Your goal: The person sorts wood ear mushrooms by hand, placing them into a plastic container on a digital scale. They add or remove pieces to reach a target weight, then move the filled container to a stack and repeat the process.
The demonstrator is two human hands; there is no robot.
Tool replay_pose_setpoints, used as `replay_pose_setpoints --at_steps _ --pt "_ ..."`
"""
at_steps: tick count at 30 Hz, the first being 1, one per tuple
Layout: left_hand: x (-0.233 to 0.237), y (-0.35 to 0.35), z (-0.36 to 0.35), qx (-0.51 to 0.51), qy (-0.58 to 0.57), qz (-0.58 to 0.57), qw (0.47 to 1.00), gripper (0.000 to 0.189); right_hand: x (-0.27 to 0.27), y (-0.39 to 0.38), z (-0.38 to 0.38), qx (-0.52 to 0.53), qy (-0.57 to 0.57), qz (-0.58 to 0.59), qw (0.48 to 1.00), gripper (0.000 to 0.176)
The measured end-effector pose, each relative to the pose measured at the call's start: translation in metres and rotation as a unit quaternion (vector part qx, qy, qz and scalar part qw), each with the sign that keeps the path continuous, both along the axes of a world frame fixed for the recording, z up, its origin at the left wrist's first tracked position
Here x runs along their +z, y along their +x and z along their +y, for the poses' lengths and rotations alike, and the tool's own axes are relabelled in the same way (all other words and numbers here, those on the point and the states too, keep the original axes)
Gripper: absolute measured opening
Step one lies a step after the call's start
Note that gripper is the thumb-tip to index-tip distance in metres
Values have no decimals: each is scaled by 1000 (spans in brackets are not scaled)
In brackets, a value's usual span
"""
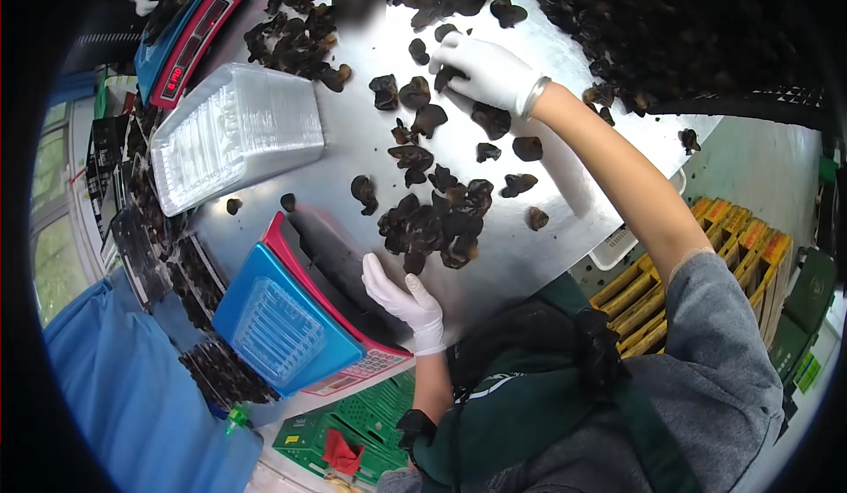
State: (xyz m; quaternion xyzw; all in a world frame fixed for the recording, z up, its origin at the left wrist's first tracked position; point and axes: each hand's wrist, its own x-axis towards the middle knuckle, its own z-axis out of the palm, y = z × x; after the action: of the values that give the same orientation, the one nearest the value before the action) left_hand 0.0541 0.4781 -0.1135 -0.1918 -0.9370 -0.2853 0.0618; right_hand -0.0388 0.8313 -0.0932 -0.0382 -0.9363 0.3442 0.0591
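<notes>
At far left, black trays (205, 272) hold dark, crinkled wood-ear mushrooms, beside a draped blue curtain (115, 361). Next, a nested stack of clear ribbed plastic trays (256, 123) lies on its side on the smooth metal table (340, 171). Below it, a pink scale (375, 362) with a blue platform (326, 352) carries one clear tray (278, 330); a green crate (375, 414) holds a red cloth (342, 451). The gloved left hand (408, 306) has thumb and fingers apart, just below the curled, glossy mushroom pile (432, 228). The gloved right hand (494, 74) bends its fingers over a mushroom piece (447, 78) directly beneath them; whether they clamp it I cannot tell. Slatted yellow crates (648, 303) stand rightward.
</notes>
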Motion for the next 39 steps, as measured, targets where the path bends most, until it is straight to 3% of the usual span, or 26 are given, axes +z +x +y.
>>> replay_pose_setpoints --at_steps 2,4,5,8,9,10,12,14,15,17,18,20,22,23,24,25,26,27,28,29,30,32,34,35,37,39 --pt "0 0 0 1 -2 1 1000 60 7 5 -9 -35 -9 63 997 25" --pt "-1 0 -1 0 -7 0 1000 60 8 9 -31 -88 -245 77 962 22" --pt "-1 0 0 -1 -8 -1 1000 60 3 8 -36 -95 -299 75 947 19" --pt "1 0 1 -3 3 -6 1000 60 -14 11 -55 -130 -369 -60 918 26" --pt "0 0 -1 -4 0 -6 1000 59 -17 15 -63 -78 -217 -12 973 26" --pt "-2 0 -1 -5 -2 -4 1000 59 -5 22 -69 -19 -266 -70 961 26" --pt "-2 1 -2 0 4 -11 1000 59 24 46 -72 -11 -372 -150 916 26" --pt "-2 1 1 11 24 -22 999 60 57 88 -69 -168 -292 -148 930 25" --pt "-2 0 1 10 21 -22 999 60 68 118 -70 -223 -418 -51 879 26" --pt "-2 0 1 8 14 -24 1000 61 56 194 -64 -380 -205 140 891 30" --pt "-1 0 1 7 11 -25 1000 61 50 232 -61 -468 -83 201 857 32" --pt "2 -1 2 3 4 -29 1000 61 31 318 -36 -513 89 89 849 49" --pt "4 -1 2 -9 -24 -15 1000 56 -10 381 -26 -560 216 -229 767 65" --pt "4 -1 3 -14 -34 -6 999 54 -30 405 -19 -592 140 -237 757 75" --pt "3 -1 4 -17 -48 13 999 54 -8 372 -27 -526 286 -145 788 68" --pt "1 -2 6 -11 -33 12 999 54 19 329 -32 -477 256 -65 838 59" --pt "1 0 4 -8 -23 7 1000 54 25 294 -38 -443 153 23 883 53" --pt "2 2 2 -13 -25 0 1000 54 23 264 -59 -487 -15 12 873 52" --pt "3 2 2 -13 -23 -2 1000 54 14 235 -70 -396 -9 10 918 50" --pt "2 -1 5 -12 -19 -1 1000 54 17 207 -86 -296 112 -20 949 50" --pt "3 -2 5 -10 -24 -2 1000 54 -3 189 -102 -263 13 -69 962 53" --pt "3 0 6 -7 -31 -3 999 54 -8 148 -135 -177 66 -9 982 54" --pt "1 -2 7 -8 -34 9 999 54 3 123 -148 -43 -3 19 999 52" --pt "1 -2 7 -11 -35 9 999 54 4 118 -150 19 32 65 997 52" --pt "-1 -1 3 -8 -33 -22 999 60 2 100 -118 -10 -19 95 995 51" --pt "3 0 6 -6 -32 -13 999 56 3 72 -79 -156 17 86 984 52"
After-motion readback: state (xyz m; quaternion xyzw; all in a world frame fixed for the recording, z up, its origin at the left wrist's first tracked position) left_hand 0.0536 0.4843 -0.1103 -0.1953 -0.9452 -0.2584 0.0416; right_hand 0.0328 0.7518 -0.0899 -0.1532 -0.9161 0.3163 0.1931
